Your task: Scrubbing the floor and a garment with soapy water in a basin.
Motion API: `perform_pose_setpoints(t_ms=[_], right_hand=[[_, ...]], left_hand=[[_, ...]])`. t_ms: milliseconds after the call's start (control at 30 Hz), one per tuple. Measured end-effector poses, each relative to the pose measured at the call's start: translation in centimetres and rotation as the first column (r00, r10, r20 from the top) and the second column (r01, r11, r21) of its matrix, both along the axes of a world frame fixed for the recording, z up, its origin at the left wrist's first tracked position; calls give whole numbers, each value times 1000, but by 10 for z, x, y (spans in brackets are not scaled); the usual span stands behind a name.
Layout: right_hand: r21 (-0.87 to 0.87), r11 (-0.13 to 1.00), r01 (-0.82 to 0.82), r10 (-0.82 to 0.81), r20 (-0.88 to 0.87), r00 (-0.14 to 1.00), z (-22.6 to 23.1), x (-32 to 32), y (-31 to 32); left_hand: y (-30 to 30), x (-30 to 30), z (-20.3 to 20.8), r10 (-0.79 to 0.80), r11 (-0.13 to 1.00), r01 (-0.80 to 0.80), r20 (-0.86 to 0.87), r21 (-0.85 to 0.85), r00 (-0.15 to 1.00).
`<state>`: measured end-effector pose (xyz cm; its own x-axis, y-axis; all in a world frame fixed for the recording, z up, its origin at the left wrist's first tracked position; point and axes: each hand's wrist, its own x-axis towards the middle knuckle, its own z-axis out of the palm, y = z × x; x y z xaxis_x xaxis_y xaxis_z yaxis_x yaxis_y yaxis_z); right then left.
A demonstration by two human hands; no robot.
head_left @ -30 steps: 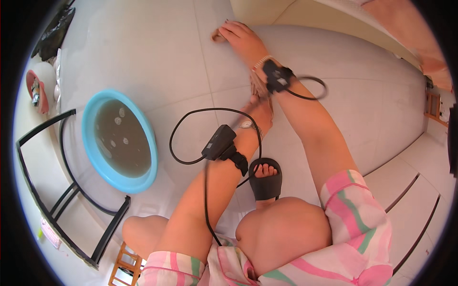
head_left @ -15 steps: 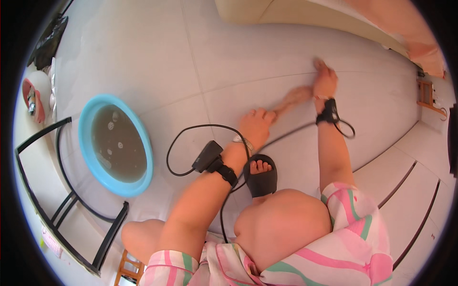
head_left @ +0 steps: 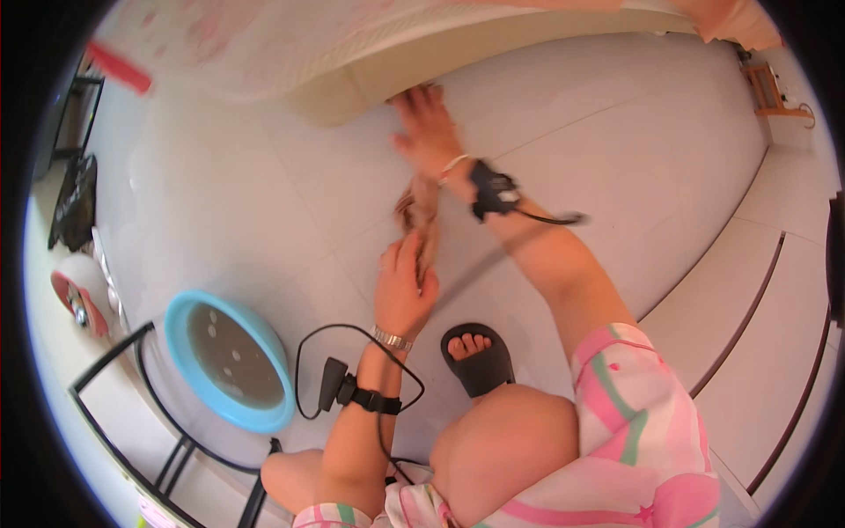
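A wet-looking, brownish-pink cloth point(head_left: 422, 207) lies stretched in a twisted strip on the pale tiled floor between my hands. My left hand point(head_left: 407, 286) is closed over its near end, thumb on the right side. Farther out, my right hand point(head_left: 429, 132) is flat with fingers spread, at the foot of a beige bed or sofa base point(head_left: 352, 84); it is slightly blurred. The cloth runs up to the right wrist, and how far it continues under the palm is hidden. Black strapped devices with cables sit on both forearms.
A light-blue basin point(head_left: 180, 352) of murky water stands at the left, next to a black metal frame point(head_left: 114, 356). A pink-and-white round object point(head_left: 75, 299) and a dark bag point(head_left: 75, 202) lie beyond it. White drawers point(head_left: 731, 290) line the right. My black slipper point(head_left: 480, 374) is near the middle.
Both hands have swung left with the cloth, my right hand moving farther away to the base. The view has shifted, so more of the bed or sofa shows and the basin appears lower.
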<state>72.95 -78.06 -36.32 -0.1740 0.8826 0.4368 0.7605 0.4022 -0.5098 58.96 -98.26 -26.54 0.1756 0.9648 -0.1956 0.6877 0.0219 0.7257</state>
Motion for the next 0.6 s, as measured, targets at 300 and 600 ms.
perform_pose_setpoints(t_ms=[300, 600], right_hand=[[-299, 954, 29, 57, 273, 960, -22, 85, 171], [-207, 918, 339, -239, 393, 888, -93, 273, 183]], left_hand=[[89, 105, -34, -292, 919, 330, -189, 218, 938], [158, 172, -49, -431, 798, 596, -607, 89, 668]])
